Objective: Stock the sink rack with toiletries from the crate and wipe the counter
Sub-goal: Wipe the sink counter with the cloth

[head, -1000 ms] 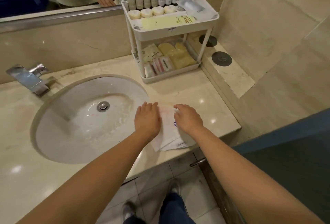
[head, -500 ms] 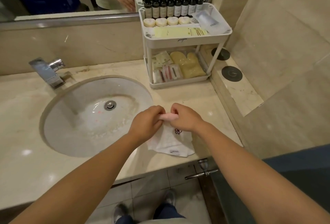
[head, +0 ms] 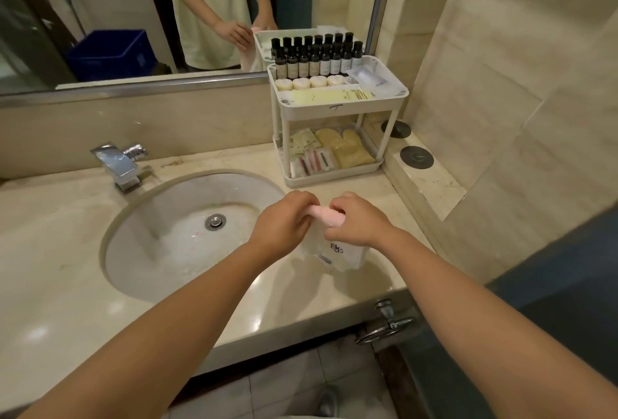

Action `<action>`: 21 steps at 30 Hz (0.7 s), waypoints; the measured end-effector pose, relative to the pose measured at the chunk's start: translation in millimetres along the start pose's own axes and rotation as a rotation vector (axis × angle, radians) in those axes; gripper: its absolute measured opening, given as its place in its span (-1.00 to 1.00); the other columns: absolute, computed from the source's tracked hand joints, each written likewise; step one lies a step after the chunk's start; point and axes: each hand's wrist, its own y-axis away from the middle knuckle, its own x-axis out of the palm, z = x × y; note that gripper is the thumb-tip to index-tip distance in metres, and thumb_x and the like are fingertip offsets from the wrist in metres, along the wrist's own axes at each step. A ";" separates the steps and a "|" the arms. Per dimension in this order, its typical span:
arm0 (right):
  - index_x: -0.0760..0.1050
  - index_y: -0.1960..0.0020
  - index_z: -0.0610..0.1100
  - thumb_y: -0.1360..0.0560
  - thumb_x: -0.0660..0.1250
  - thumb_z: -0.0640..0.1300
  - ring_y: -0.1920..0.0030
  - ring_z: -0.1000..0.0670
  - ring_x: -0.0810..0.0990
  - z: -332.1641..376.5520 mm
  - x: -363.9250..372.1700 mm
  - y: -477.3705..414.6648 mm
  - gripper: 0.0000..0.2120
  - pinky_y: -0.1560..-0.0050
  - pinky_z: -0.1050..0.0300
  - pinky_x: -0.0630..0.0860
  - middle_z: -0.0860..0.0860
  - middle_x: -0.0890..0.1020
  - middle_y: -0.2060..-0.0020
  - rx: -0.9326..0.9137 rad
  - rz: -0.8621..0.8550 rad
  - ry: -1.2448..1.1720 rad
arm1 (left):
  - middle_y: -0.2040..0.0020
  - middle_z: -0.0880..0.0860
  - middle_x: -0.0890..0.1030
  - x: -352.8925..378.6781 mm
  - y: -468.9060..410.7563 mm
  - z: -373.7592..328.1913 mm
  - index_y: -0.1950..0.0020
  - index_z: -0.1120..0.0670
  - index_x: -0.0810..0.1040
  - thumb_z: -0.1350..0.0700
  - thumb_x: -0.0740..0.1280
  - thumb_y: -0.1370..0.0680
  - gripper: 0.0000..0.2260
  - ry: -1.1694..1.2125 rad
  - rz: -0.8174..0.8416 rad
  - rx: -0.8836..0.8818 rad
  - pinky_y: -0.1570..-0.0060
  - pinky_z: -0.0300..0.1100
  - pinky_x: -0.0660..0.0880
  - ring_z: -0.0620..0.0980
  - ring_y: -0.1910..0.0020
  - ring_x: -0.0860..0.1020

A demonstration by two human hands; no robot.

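1. Hands. My left hand (head: 284, 221) and right hand (head: 359, 221) are close together above the counter (head: 334, 298), just right of the sink basin (head: 160, 241). The fingers of both are curled and pinch the rolled pink top edge of the cloth (head: 344, 256). The white part of the cloth hangs below my right hand and carries a small dark flower mark and a label.

2. Surroundings.
- The rack (head: 337, 107) stands at the back right corner of the counter, well apart from my hands, with bare counter between.
- Top tier: dark-capped bottles (head: 314, 59) in rows, four round soaps (head: 309, 82) in front of them, a flat yellow packet (head: 331, 96) and a clear wrapped item (head: 366, 77).
- Bottom tier: sachets (head: 302, 142), yellow mitt-shaped items (head: 346, 149) and small striped packets (head: 314, 161).
- Right of the rack, a raised ledge carries two dark round discs (head: 416, 157).
- The faucet (head: 117, 164) stands behind the basin on the left; the drain (head: 215, 221) is at the basin centre.
- A metal fitting (head: 384, 321) projects below the counter's front edge.

3. Limits of view.
- My fingertips are hidden behind my knuckles and in the folds of the cloth.
- I cannot tell whether the lower edge of the cloth touches the counter.
- The blue crate (head: 110, 54) appears only as a reflection in the mirror (head: 83, 0).
- The bottle labels are too small to read.
- The back row of bottles merges with its reflection.
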 end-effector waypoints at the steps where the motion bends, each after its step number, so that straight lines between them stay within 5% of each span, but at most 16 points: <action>1: 0.38 0.23 0.04 -0.28 0.41 0.03 0.20 -0.01 0.50 4.5 2.5 4.6 -0.78 0.24 0.08 0.42 0.06 0.46 0.12 0.019 -0.007 -0.063 | 0.03 -0.16 0.51 -4.0 4.6 -1.9 -0.07 -0.03 0.47 0.16 0.27 -0.52 -0.84 0.007 -0.005 0.007 0.18 -0.13 0.45 -0.08 0.10 0.51; 5: 0.46 0.05 -0.10 -0.36 0.37 -0.02 0.20 -0.01 0.49 19.2 15.3 25.4 -0.77 0.24 0.09 0.36 0.00 0.54 0.17 0.087 0.018 -0.253 | 0.07 -0.17 0.51 -19.6 25.0 -2.7 -0.01 -0.07 0.47 0.11 0.27 -0.49 -0.86 0.041 -0.017 -0.047 0.19 -0.15 0.43 -0.13 0.12 0.48; 7: 0.47 0.16 -0.19 -0.39 0.35 -0.17 0.25 -0.04 0.45 23.6 21.9 35.9 -0.89 0.30 0.11 0.30 -0.03 0.49 0.26 0.091 0.057 -0.202 | 0.08 -0.16 0.54 -26.9 36.8 -0.6 0.01 -0.09 0.49 0.09 0.28 -0.46 -0.87 0.050 0.009 -0.075 0.18 -0.16 0.44 -0.13 0.12 0.50; 10: 0.40 0.34 -0.15 -0.38 0.39 -0.23 0.35 0.01 0.35 29.2 31.5 53.3 -0.80 0.37 0.14 0.22 -0.02 0.40 0.38 0.146 0.089 -0.205 | 0.13 -0.12 0.60 -33.5 54.9 2.0 0.05 -0.03 0.56 0.12 0.31 -0.43 -0.87 0.137 0.089 -0.172 0.19 -0.14 0.48 -0.10 0.14 0.54; 15: 0.57 0.15 -0.18 -0.36 0.43 -0.18 0.23 -0.03 0.57 32.1 51.6 73.2 -0.90 0.28 0.14 0.46 -0.03 0.59 0.23 0.277 0.069 -0.379 | 0.15 -0.06 0.61 -32.8 81.0 14.3 0.07 0.02 0.58 0.09 0.35 -0.43 -0.90 0.266 0.215 -0.338 0.24 -0.18 0.49 -0.04 0.15 0.58; 21: 0.45 0.15 -0.14 -0.41 0.32 -0.21 0.25 0.02 0.48 32.1 77.4 73.8 -0.94 0.31 0.17 0.36 0.00 0.52 0.23 0.309 0.021 -0.404 | 0.08 -0.02 0.60 -25.1 93.4 26.8 0.00 0.05 0.57 0.09 0.38 -0.47 -0.87 0.279 0.284 -0.467 0.27 -0.25 0.46 -0.06 0.13 0.56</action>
